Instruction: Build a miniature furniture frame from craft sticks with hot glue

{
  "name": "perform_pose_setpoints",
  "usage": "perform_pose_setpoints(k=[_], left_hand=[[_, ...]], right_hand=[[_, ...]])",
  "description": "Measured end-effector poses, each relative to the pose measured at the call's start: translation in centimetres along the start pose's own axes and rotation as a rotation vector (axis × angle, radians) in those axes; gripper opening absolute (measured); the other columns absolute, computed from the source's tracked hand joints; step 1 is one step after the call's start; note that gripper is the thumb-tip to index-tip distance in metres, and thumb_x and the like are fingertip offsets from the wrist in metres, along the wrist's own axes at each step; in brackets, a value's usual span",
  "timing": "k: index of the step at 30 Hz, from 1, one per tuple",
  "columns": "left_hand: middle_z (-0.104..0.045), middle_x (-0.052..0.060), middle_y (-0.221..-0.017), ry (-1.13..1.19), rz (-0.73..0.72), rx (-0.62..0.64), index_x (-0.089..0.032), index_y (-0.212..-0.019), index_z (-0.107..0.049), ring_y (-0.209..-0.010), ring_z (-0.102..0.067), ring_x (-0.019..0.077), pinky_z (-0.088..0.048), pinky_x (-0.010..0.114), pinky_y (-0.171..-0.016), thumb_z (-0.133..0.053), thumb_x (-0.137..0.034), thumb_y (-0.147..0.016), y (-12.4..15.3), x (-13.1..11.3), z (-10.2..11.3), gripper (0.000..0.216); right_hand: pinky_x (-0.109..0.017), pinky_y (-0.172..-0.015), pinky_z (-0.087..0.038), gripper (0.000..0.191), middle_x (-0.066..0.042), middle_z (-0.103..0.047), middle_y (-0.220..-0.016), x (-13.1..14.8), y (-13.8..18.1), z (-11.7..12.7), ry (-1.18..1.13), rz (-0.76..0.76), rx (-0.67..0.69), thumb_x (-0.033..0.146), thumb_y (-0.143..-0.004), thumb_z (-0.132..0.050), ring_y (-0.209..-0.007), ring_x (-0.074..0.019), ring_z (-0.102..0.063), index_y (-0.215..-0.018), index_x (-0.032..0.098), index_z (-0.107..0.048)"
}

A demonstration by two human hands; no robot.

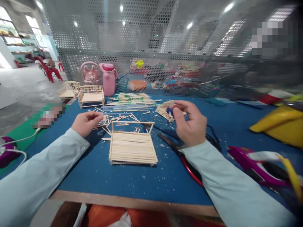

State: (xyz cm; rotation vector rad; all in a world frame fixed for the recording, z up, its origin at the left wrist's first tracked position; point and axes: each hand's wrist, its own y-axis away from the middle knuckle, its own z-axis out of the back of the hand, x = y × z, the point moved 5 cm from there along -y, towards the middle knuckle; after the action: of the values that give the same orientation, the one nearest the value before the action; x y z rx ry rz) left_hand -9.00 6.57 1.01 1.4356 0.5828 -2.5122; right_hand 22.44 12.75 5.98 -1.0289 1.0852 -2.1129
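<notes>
My left hand [87,123] is closed in a pinch over loose short wooden sticks [121,118]; whatever is between its fingertips is hidden. My right hand [191,123] grips a small blue item with a white tip [169,111], above a small stick-built piece [163,108]. Between my hands, a miniature bench of thin wooden sticks [132,146] stands on the blue tabletop [132,183]. Its slatted seat faces me, and two posts with a top rail rise at the back. Red-handled scissors [189,165] lie partly under my right forearm.
Finished stick benches [91,96] stand at the back left, beside a pink bottle [109,80]. Bagged sticks [132,98] lie behind the pile. On the right are a purple tool [253,164] and a yellow item [281,123]. A perforated metal screen [151,37] closes the back.
</notes>
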Motion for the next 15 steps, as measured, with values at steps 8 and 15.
perform_pose_setpoints(k=[8,15], left_hand=[[-0.059,0.0,-0.048,-0.195,-0.049,-0.268,-0.016,-0.057,-0.064,-0.045,-0.048,0.0105,-0.037,0.022,-0.045,-0.062,-0.044,-0.064,-1.5,-0.5,0.5,0.029],[-0.067,0.002,-0.062,0.086,0.005,-0.212,-0.012,-0.078,-0.068,-0.053,-0.057,0.0107,-0.045,0.021,-0.053,-0.057,-0.032,-0.067,-3.2,0.2,-0.9,0.025]], right_hand=[[-0.031,-0.07,-0.049,0.014,-0.004,-0.069,-0.076,1.8,1.6,-1.7,-0.153,-0.082,0.276,0.026,-0.076,-0.055,-0.072,-0.018,-0.064,-0.079,0.017,-0.065],[-0.03,-0.063,-0.05,0.029,-0.004,-0.066,-0.068,0.0,2.8,-3.6,-0.529,-0.461,0.328,0.043,-0.076,-0.056,-0.063,-0.0149,-0.061,-0.084,0.016,-0.062]])
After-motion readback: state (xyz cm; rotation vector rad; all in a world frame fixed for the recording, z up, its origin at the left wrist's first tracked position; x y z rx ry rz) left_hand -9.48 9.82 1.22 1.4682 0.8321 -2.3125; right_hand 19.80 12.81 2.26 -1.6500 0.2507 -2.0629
